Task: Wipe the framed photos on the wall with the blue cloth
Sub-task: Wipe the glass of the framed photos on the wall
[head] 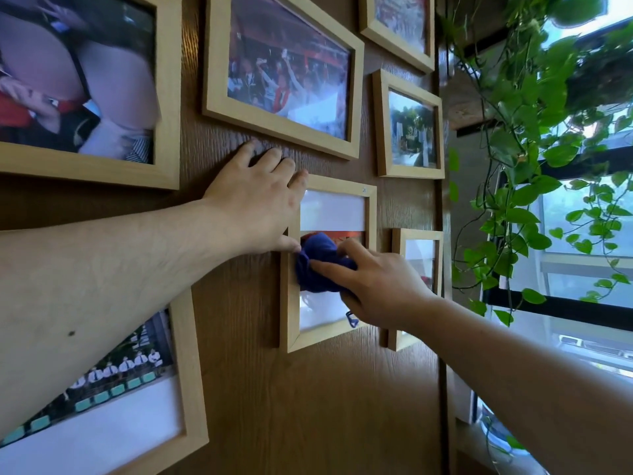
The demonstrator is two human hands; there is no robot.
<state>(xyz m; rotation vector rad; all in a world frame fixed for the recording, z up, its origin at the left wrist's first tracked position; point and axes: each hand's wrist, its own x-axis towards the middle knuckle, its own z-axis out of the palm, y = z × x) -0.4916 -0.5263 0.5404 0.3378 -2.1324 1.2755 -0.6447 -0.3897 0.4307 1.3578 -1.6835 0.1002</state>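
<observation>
The right hand [380,286] presses a bunched blue cloth [317,262] against the glass of a small wooden frame [291,303] that hangs near the middle of the brown wood-grain wall [246,371]; its fingers are curled around the cloth, gripping it. The cloth covers the middle of the glass, near the frame's left rail. The left hand [257,204] lies open and flat on the wall, its thumb and little finger touching the frame's left rail and upper left corner. Larger frames hang above [284,70] and at the wall's left edge [85,84]. Beyond the wall's right edge, a trailing green plant [534,166] hangs before a window [589,269].
</observation>
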